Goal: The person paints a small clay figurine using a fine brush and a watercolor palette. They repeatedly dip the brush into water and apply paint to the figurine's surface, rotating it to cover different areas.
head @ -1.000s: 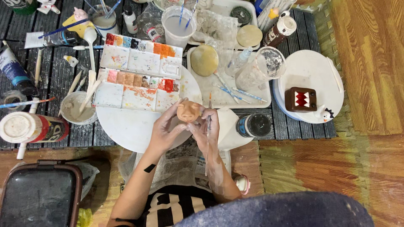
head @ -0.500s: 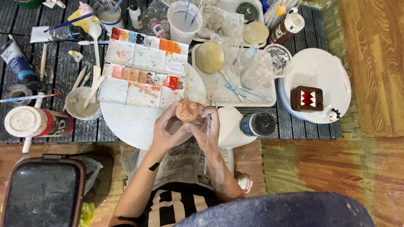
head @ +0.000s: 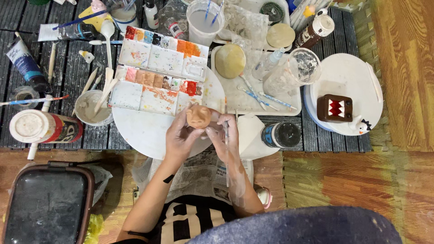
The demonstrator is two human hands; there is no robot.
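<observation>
From my head camera, just left of the frame's centre, my left hand [head: 180,138] cups a small peach-coloured clay head [head: 199,115], fingers closed around its lower side. My right hand [head: 224,133] steadies the other side while pinching a thin brush [head: 226,149] that points down the frame. Both hover over the round white board [head: 144,131], just below the stained paint palette [head: 158,68] at upper centre.
</observation>
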